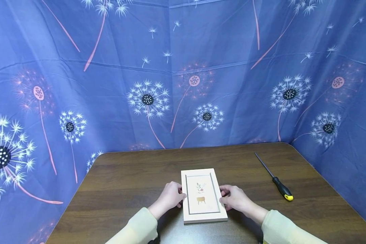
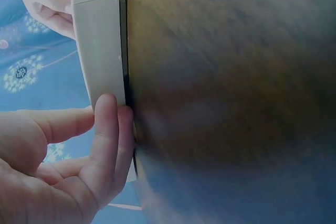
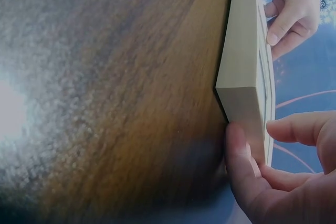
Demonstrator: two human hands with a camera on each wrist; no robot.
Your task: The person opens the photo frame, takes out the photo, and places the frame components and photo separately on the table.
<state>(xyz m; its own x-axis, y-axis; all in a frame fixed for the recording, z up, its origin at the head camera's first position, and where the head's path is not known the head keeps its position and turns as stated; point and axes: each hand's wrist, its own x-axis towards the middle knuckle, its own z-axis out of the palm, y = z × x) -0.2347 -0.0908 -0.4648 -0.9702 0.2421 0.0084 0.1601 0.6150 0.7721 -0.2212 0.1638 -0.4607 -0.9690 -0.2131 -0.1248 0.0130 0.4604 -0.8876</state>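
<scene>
A white picture frame [image 1: 190, 217] with a print of a plant in a legged pot faces up near the table's front edge. My left hand [image 1: 169, 196] grips its left side, thumb over the front rim and fingers against the edge. On the opposite side my right hand [image 1: 235, 197] holds the frame the same way. In the left wrist view, the left hand's fingers [image 2: 106, 124] press the pale side edge. The right wrist view shows the right hand's fingers [image 3: 239, 142] at the frame's side, close to the tabletop, with the thumb at the front rim.
A long screwdriver [image 1: 281, 187] with a black and yellow handle lies on the brown wooden table [image 1: 134, 173], right of the frame. Behind the table and along its sides hangs a blue curtain [image 1: 116, 112] with a dandelion print.
</scene>
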